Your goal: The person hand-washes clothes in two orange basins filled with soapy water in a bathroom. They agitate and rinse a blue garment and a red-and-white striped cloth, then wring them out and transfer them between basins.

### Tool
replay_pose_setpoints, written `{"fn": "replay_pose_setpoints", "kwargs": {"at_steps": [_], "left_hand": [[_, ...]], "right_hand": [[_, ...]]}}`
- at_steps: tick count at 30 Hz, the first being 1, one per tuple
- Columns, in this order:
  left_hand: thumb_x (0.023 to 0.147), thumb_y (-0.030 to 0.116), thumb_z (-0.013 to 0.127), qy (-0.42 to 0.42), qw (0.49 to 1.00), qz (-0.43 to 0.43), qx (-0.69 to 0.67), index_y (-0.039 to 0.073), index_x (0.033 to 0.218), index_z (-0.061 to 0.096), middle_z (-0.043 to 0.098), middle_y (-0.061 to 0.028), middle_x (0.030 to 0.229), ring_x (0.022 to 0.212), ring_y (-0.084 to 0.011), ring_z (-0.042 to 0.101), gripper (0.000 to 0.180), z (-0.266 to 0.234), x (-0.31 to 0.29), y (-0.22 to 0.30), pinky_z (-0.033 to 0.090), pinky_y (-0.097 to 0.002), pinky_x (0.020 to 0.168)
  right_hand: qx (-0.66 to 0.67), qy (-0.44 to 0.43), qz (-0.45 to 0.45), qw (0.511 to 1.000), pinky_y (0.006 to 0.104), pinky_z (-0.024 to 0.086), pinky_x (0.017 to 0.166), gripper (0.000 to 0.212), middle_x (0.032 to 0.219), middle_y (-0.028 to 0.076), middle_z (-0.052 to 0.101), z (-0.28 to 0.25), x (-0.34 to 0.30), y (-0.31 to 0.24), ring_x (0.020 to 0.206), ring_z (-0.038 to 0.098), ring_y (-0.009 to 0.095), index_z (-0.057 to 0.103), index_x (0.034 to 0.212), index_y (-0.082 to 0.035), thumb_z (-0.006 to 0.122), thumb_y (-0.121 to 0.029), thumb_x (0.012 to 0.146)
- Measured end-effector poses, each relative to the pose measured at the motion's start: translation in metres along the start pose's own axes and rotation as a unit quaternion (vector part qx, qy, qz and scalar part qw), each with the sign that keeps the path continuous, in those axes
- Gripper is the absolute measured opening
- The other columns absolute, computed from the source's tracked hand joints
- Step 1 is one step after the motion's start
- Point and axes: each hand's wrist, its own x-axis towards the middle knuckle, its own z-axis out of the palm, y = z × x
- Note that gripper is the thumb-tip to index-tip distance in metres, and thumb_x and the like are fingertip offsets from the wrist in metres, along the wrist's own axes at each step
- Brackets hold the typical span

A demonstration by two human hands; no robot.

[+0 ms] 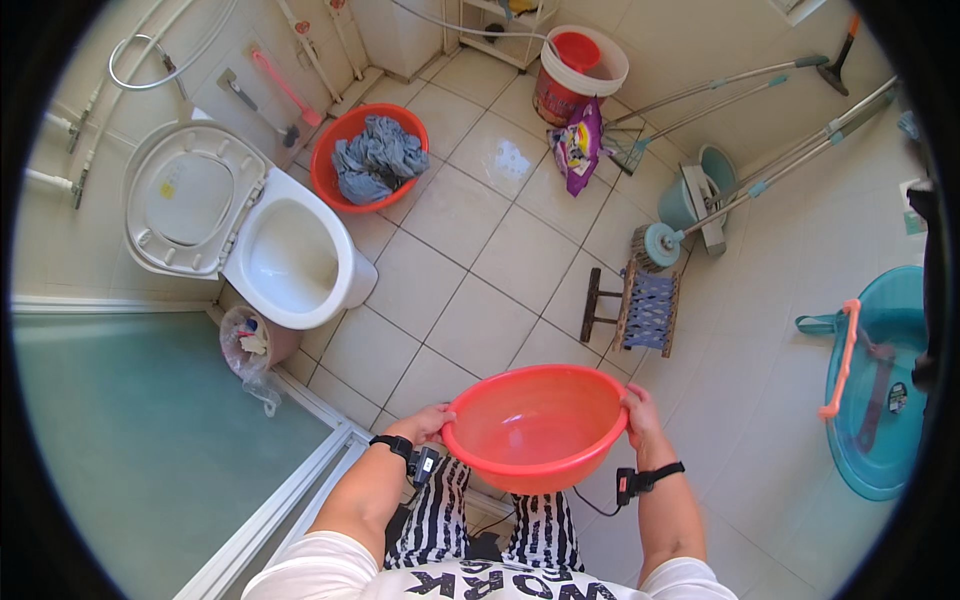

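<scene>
An empty red plastic basin (pixel 535 420) is held out in front of my body, tipped so its inside faces up and away from me. My left hand (pixel 428 423) grips its rim on the left side. On the opposite side my right hand (pixel 638 410) is closed on the rim too. The fingers are partly hidden by the rim. Farther off, a second basin (pixel 322 180), orange-red, stands on the floor by the toilet with a bundle of grey-blue cloth (pixel 378 160) in it.
A toilet (pixel 350 270) with raised lid and a waste bin (pixel 280 345) stand left. A folding stool (pixel 650 305), a mop (pixel 657 245) and a grey-blue bucket (pixel 680 200) are right. Farther back are a purple packet (pixel 577 150) and a large bucket (pixel 545 95). A teal tub (pixel 870 480) hangs right.
</scene>
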Motion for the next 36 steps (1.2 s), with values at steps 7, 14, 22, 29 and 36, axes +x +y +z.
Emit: {"fn": "replay_pose_setpoints", "kwargs": {"at_steps": [7, 14, 22, 29, 36], "left_hand": [[0.103, 0.028, 0.052, 0.061, 0.996, 0.070, -0.004, 0.013, 0.123, 0.061, 0.070, -0.0017, 0.100, 0.081, -0.0117, 0.067, 0.026, 0.007, -0.032, 0.093, 0.056, -0.0275, 0.064], [0.101, 0.027, 0.058, 0.115, 0.991, 0.068, -0.028, 0.013, 0.122, 0.058, 0.069, -0.0022, 0.108, 0.096, -0.0138, 0.067, 0.026, 0.014, -0.080, 0.171, 0.059, -0.0346, 0.079], [0.097, 0.015, 0.055, 0.203, 0.965, 0.112, -0.126, 0.012, 0.129, 0.052, 0.068, -0.0093, 0.109, 0.090, -0.0212, 0.070, 0.032, 0.024, -0.095, 0.235, 0.062, -0.0401, 0.073], [0.094, 0.017, 0.061, 0.289, 0.945, 0.145, -0.041, 0.020, 0.131, 0.047, 0.067, -0.0057, 0.110, 0.089, -0.0207, 0.066, 0.040, 0.010, -0.072, 0.329, 0.055, -0.0369, 0.064], [0.091, 0.015, 0.066, 0.302, 0.920, 0.243, -0.050, 0.020, 0.129, 0.049, 0.066, -0.0064, 0.112, 0.089, -0.0226, 0.065, 0.042, -0.050, -0.019, 0.403, 0.053, -0.0392, 0.066]], "right_hand": [[0.054, -0.025, 0.051, 0.997, 0.0313, 0.057, 0.065, 0.039, 0.101, 0.006, 0.069, -0.014, -0.024, 0.008, 0.076, 0.068, 0.016, 0.056, 0.131, -0.004, 0.056, -0.010, 0.093], [0.079, -0.116, 0.078, 0.987, 0.0334, 0.059, 0.071, 0.038, 0.105, 0.007, 0.068, 0.010, -0.001, -0.046, 0.083, 0.069, 0.017, 0.055, 0.133, -0.003, 0.054, -0.011, 0.095], [-0.152, -0.223, 0.068, 0.961, 0.0326, 0.057, 0.062, 0.041, 0.094, 0.008, 0.068, 0.026, 0.038, -0.121, 0.069, 0.067, 0.017, 0.053, 0.135, -0.007, 0.060, -0.014, 0.095], [-0.364, -0.141, -0.059, 0.919, 0.0340, 0.055, 0.062, 0.041, 0.088, 0.009, 0.068, 0.005, 0.066, -0.177, 0.066, 0.068, 0.018, 0.058, 0.129, -0.007, 0.066, -0.017, 0.090], [-0.416, -0.125, -0.049, 0.899, 0.0360, 0.054, 0.072, 0.041, 0.087, 0.010, 0.070, 0.017, 0.071, -0.239, 0.073, 0.070, 0.021, 0.059, 0.128, -0.009, 0.064, -0.021, 0.090]]}}
